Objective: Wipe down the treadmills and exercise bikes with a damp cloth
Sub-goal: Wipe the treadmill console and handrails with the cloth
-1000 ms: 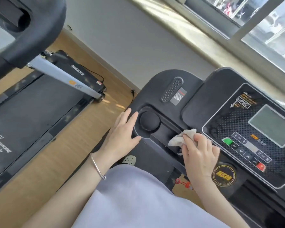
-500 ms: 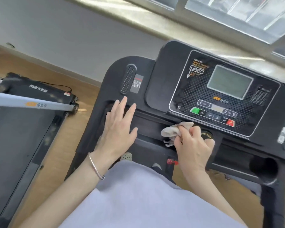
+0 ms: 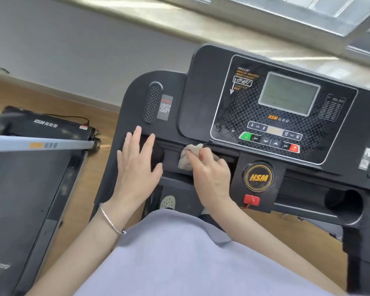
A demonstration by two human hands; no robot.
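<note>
A black treadmill console (image 3: 199, 92) fills the middle and right of the view, with a grey screen (image 3: 288, 94) and a button row below it. My right hand (image 3: 212, 176) grips a crumpled beige cloth (image 3: 188, 155) and presses it into the recessed tray under the display panel. My left hand (image 3: 137, 165) lies flat with straight fingers on the console's left side, over the left cup holder. A silver bangle sits on that wrist.
A second treadmill (image 3: 30, 189) with a grey upright bar (image 3: 41, 144) stands on the wooden floor to the left. A red safety key (image 3: 251, 199) hangs under the HSM badge (image 3: 258, 177). A cup holder (image 3: 348, 205) sits at the right. Wall and window sill lie beyond.
The view swung right, bringing the whole console into frame. My right hand slid the cloth left along the tray. My left hand stayed flat on the console's left side.
</note>
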